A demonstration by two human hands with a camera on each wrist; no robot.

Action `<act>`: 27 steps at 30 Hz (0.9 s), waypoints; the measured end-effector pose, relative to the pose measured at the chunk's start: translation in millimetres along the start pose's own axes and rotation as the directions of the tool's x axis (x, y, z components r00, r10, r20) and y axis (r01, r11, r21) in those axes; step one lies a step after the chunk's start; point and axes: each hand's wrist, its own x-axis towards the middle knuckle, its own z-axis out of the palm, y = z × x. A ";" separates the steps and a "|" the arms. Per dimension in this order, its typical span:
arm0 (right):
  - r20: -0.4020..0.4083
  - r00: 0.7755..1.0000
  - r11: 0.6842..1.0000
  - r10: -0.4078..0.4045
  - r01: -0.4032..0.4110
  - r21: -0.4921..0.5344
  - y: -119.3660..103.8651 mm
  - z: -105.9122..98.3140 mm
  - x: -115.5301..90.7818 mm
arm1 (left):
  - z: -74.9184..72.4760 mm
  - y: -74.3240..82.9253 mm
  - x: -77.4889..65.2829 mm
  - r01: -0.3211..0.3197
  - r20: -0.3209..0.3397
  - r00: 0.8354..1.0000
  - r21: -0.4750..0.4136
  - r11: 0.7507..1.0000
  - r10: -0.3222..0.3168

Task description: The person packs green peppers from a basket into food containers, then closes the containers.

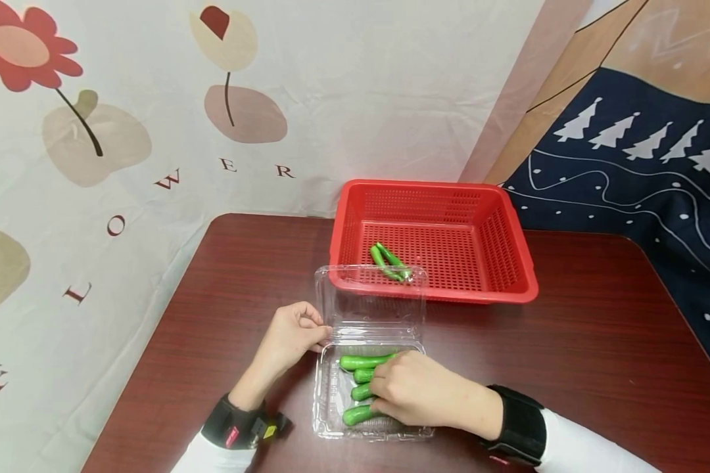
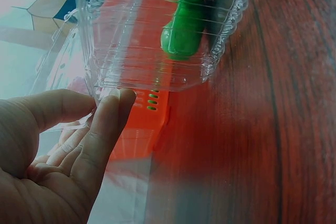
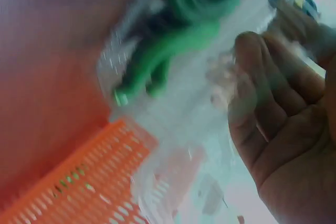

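A clear plastic clamshell box (image 1: 325, 420) stands on the table with its lid (image 1: 369, 309) raised at the back. Several long, glossy green vegetables (image 1: 363, 362) lie crosswise inside; their exact kind is unclear. My left hand (image 1: 298, 335) pinches the box's left edge near the hinge between thumb and fingertips, seen closely in the left wrist view (image 2: 68, 150). Over the right part of the box is my right hand (image 1: 414, 391), hiding the vegetables' right ends. The blurred right wrist view shows its fingers (image 3: 249, 72) loosely bent, beside the vegetables, with nothing visible between them.
Behind the box a red perforated basket (image 1: 497, 263) sits at the table's far edge, holding two slim green vegetables (image 1: 384, 263) at its left side. The raised lid overlaps its front rim in the head view. A printed cloth (image 1: 361, 98) hangs behind the brown table (image 1: 597, 341).
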 end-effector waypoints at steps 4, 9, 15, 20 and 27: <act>-0.085 0.996 1.000 -0.008 0.009 0.018 10.3 -19.1 2.8 | -0.1 -0.9 0.1 -0.006 0.003 1.000 -0.004 1.000 0.006; -0.184 0.983 0.999 0.010 -0.003 0.035 26.6 -55.0 9.2 | 0.1 -1.7 0.8 -0.013 0.004 1.000 -0.016 1.000 0.013; -0.238 0.969 0.992 0.070 -0.044 0.116 48.8 -95.4 16.8 | -0.6 -1.7 0.7 -0.010 0.004 1.000 -0.009 1.000 0.010; -0.274 0.952 0.979 0.135 -0.085 0.187 69.5 -115.0 21.3 | -2.0 0.3 0.2 -0.010 -0.007 1.000 0.003 1.000 0.010; -0.305 0.932 0.964 0.197 -0.127 0.236 93.7 -125.1 26.5 | -2.2 0.2 0.9 -0.014 -0.004 1.000 0.003 1.000 0.014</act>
